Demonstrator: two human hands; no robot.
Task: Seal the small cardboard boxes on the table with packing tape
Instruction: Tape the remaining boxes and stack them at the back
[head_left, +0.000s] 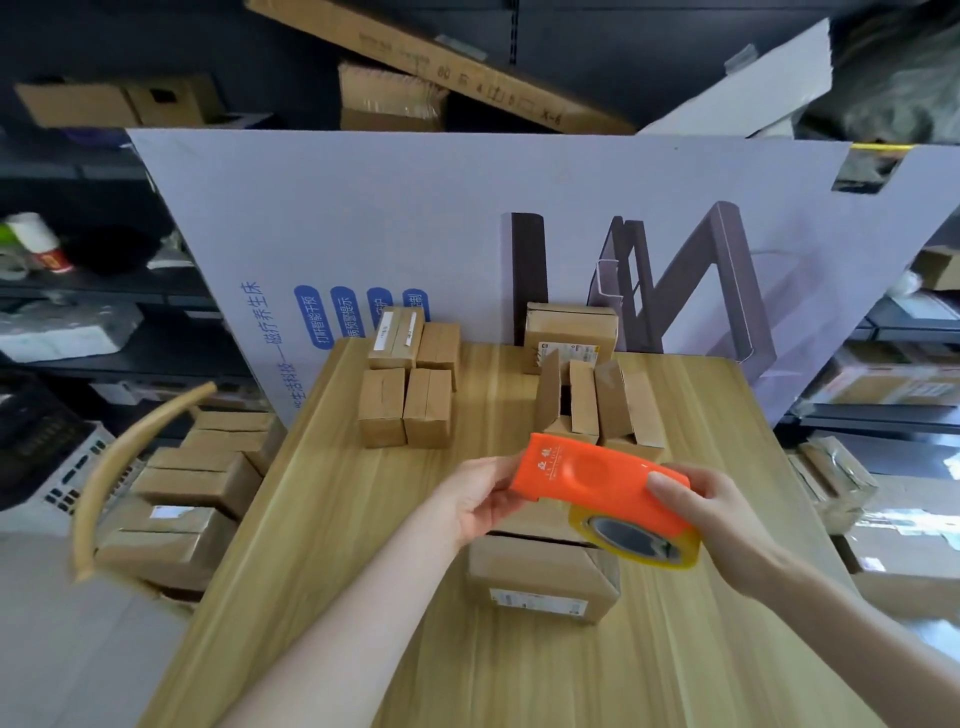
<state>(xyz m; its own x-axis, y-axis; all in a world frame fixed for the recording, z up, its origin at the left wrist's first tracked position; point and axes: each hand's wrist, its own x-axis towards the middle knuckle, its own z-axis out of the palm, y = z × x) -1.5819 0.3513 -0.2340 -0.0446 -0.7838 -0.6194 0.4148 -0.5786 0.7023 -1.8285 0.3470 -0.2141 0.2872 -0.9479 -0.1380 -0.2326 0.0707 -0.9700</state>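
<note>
An orange tape dispenser (597, 480) with a yellowish roll of packing tape (636, 543) is held in the air above a small cardboard box (540, 577) on the wooden table (322, 519). My right hand (711, 512) grips the dispenser at its roll end. My left hand (485, 501) pinches its front end. The box below has a label on its near side. Behind it stands a box with open flaps (597, 410). Several closed small boxes (405, 405) sit in a group at the table's back left.
One more box (569, 332) stands at the back against a large printed cardboard sheet (415, 223). A chair (130, 457) at the table's left holds several stacked boxes (192, 499). Shelves with goods run along both sides.
</note>
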